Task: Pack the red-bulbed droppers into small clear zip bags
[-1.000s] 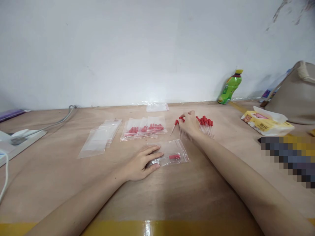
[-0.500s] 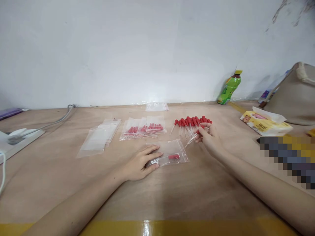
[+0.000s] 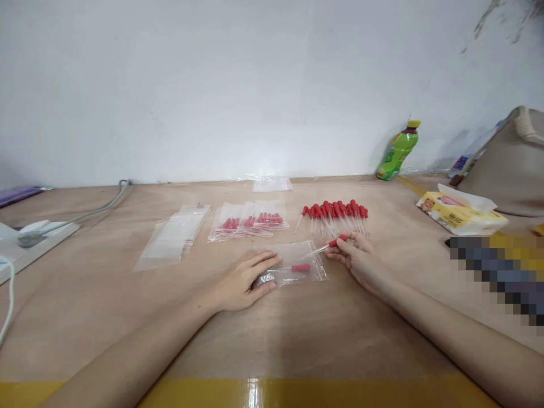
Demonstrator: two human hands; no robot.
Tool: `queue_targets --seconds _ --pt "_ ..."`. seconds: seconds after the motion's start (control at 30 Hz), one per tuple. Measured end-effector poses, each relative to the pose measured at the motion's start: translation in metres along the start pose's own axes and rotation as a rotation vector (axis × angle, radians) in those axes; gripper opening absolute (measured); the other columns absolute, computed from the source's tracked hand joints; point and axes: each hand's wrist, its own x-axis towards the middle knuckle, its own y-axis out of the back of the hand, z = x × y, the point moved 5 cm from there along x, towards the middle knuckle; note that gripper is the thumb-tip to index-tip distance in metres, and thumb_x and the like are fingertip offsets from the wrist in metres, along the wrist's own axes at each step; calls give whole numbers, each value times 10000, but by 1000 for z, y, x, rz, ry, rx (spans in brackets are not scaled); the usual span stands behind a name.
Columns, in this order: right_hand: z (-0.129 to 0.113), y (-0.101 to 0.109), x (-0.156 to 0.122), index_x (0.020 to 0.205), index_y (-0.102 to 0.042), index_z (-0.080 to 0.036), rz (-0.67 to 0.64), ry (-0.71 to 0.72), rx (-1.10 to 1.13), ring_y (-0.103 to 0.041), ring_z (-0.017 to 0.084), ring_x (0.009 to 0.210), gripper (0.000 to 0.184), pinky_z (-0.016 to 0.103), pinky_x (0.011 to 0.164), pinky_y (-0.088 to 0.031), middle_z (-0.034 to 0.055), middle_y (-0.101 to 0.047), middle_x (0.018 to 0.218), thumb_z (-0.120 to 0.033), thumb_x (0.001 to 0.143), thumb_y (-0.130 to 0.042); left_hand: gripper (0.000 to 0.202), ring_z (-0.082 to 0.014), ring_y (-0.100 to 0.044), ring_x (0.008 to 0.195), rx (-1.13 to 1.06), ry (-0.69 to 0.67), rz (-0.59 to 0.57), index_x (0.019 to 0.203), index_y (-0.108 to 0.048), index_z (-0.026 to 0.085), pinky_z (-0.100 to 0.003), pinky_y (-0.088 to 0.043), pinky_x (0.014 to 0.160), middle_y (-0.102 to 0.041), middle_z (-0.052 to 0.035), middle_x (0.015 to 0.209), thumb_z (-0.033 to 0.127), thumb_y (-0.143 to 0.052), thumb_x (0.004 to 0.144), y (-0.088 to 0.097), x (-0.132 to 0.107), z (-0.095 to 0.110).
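Brown table (image 3: 238,345) | left hand (image 3: 244,281) on bag (image 3: 287,254) | right hand (image 3: 360,259) pinching dropper (image 3: 335,242)

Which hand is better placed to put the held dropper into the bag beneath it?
Probably the right hand: it pinches the red-topped dropper, which points across the zip end of the clear bag. The left hand lies on the bag's opposite end, seemingly steadying it.

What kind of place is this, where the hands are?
Probably an indoor work table against a wall: there's a bunch of red-topped droppers, flat clear bags lying together, and a power strip.
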Motion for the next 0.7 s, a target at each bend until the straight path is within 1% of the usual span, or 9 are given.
queue_targets --seconds 0.1,0.23,0.33,0.4,0.47,0.57,0.6,0.63,0.7 --pt "1 -4 1 775 -494 -186 -164 -36 -215 -590 118 622 341 271 602 -496 4 -617 713 -355 588 -723 488 -231 -330 1270 -3 3 -5 1354 -311 251 -424 -323 1032 -344 -67 1392 380 -426 898 0 1 0" --pt "-2 -8 3 764 -608 -163 -319 93 -561 -460 83 498 276 211 452 -378 -30 -536 571 -371 609 -702 481 -234 -331 1270 0 -6 3 1352 -317 251 -427 -319 1033 -349 -68 1389 380 -423 900 0 1 0" --pt "-2 -18 1 749 -670 -173 -397 158 -678 -450 92 511 241 212 452 -343 -16 -544 569 -392 647 -668 478 -238 -338 1265 -7 -8 11 1348 -328 250 -425 -324 1030 -350 -68 1389 372 -430 897 1 1 0" --pt "-2 -25 0 735 -693 -188 -419 222 -747 -480 106 557 231 220 487 -355 2 -580 611 -406 687 -634 481 -242 -343 1262 -15 -7 12 1347 -330 249 -429 -330 1025 -351 -69 1388 367 -436 893 1 1 0" --pt "-1 -29 1 714 -699 -195 -368 285 -811 -495 115 580 234 224 507 -361 7 -594 628 -417 694 -628 484 -242 -344 1262 -15 -5 8 1346 -333 243 -432 -332 1023 -354 -74 1386 364 -440 890 1 2 1" --pt "3 -27 3 669 -677 -178 -251 280 -832 -488 113 544 238 221 488 -354 3 -592 600 -414 672 -648 493 -239 -336 1268 -6 -5 1 1349 -330 234 -434 -328 1026 -350 -81 1389 364 -444 887 1 2 0" --pt "4 -27 3 654 -667 -174 -246 276 -828 -487 113 539 237 222 485 -355 3 -591 594 -408 678 -641 496 -239 -333 1271 -5 -5 0 1351 -329 233 -435 -326 1027 -346 -82 1392 365 -445 887 1 2 0" --pt "4 -29 1 646 -660 -173 -271 283 -821 -490 115 545 237 223 492 -361 5 -593 601 -402 694 -624 497 -241 -332 1272 -5 -6 0 1351 -328 234 -437 -325 1028 -343 -82 1393 365 -445 886 0 2 -1" --pt "2 -35 -4 659 -659 -180 -392 312 -805 -506 120 580 241 227 521 -378 10 -601 639 -393 735 -575 495 -244 -331 1273 -4 -9 3 1349 -332 237 -443 -319 1031 -343 -81 1394 369 -446 886 0 2 -1"
